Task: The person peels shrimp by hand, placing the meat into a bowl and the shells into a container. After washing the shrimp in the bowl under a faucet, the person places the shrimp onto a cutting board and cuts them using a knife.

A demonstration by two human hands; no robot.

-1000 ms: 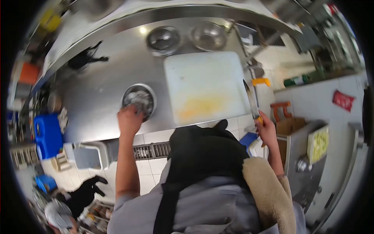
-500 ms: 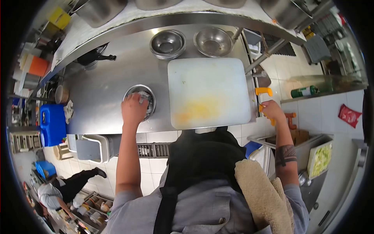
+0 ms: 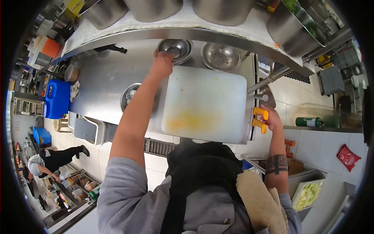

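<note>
White cutting board (image 3: 204, 103), blue jerrycan (image 3: 56, 99) leftward

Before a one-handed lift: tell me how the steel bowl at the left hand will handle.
Probably light and stiff: the steel bowl looks thin-walled and empty. Likely to slide or rock if the left hand pushes it, given its rounded base on the smooth steel counter.

cutting board (image 3: 204, 103) on counter (image 3: 101, 85), bowls (image 3: 179, 46) behind it

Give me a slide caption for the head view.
Left hand at a steel bowl beyond the white cutting board; right hand at two orange handles.
</note>
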